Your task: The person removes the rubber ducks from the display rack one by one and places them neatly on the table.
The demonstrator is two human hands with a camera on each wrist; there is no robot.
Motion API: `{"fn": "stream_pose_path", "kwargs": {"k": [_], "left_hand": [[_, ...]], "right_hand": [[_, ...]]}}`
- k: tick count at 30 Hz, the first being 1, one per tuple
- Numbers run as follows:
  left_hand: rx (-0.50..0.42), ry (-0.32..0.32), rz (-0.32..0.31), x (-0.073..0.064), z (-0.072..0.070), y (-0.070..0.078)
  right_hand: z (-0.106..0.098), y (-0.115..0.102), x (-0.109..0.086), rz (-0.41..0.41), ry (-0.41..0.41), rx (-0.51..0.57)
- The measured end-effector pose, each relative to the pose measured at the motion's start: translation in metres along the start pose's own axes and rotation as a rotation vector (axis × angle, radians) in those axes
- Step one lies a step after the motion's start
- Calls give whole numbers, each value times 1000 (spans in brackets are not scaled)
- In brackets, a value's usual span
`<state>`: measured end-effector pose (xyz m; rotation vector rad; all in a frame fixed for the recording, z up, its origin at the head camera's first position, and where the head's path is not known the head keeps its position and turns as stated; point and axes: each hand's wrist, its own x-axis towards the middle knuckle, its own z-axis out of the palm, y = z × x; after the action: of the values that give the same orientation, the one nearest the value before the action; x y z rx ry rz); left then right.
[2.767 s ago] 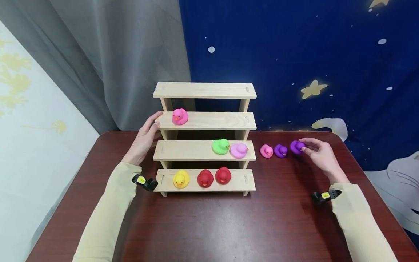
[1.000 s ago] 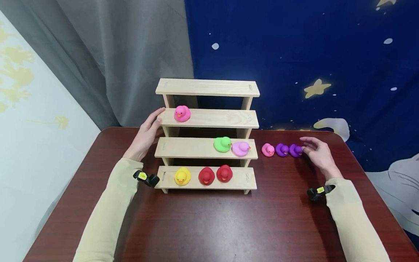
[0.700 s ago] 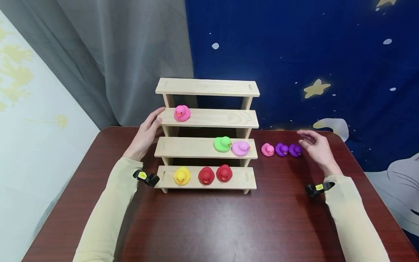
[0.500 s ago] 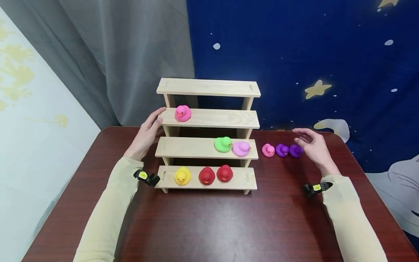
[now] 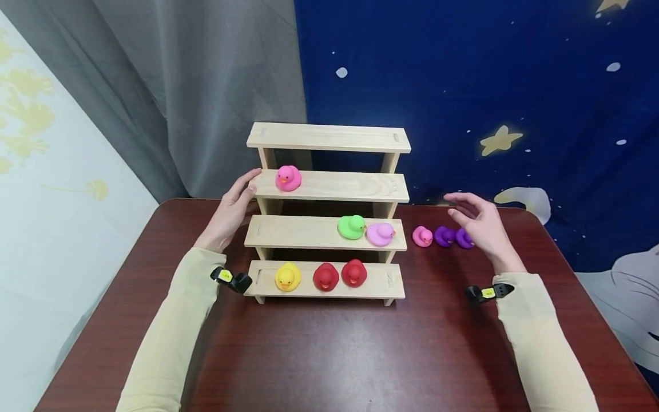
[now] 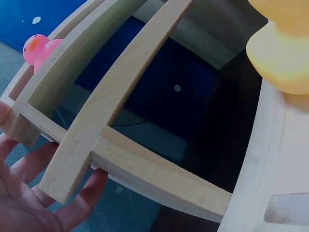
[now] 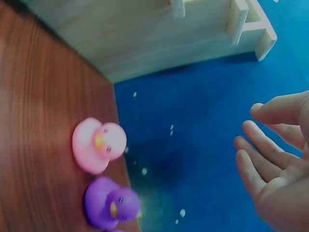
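My left hand [image 5: 226, 216] grips the left end of a four-step wooden display rack [image 5: 329, 233] at its second step from the top. In the left wrist view its fingers [image 6: 87, 198] curl about the side frame. Raised over the table's right side, my right hand [image 5: 483, 226] holds nothing, fingers loosely bent and thumb apart. Below it stand a small pink duck [image 5: 423, 236], a purple duck [image 5: 444, 236] and another purple duck [image 5: 464, 239], partly covered by the hand. The right wrist view shows the pink duck [image 7: 99, 145] beside a purple one [image 7: 110, 203].
A bigger pink duck [image 5: 288, 178] sits on the second step from the top. Green [image 5: 352, 227] and lilac [image 5: 380, 234] ducks share the step below. The lowest step bears a yellow duck [image 5: 288, 277] and two red ducks [image 5: 326, 277]. Behind the table [image 5: 329, 355] hang curtains [image 5: 231, 86].
My right hand set the last purple duck down beside the other one, let go, then rose and moved left toward the rack. My left hand keeps its place on the rack.
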<state>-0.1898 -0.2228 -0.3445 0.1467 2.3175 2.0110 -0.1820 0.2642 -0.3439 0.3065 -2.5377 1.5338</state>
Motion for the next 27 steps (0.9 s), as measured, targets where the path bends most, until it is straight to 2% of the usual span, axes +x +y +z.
{"fn": "stream_pose_path", "kwargs": {"k": [9,13,18,27], "left_hand": [[0,0,2,0,0,0],[1,1,1,0,-2,-1],[3,-3,-7,0,-2,-1],[-1,-36,-25,-1,-4,0]], "right_hand": [[15,-29,10,-78,32,25],[24,-47,13,-128,9,58],[36,-68,18,-141,-23,72],[62,-81,28,-156,-76,160]]}}
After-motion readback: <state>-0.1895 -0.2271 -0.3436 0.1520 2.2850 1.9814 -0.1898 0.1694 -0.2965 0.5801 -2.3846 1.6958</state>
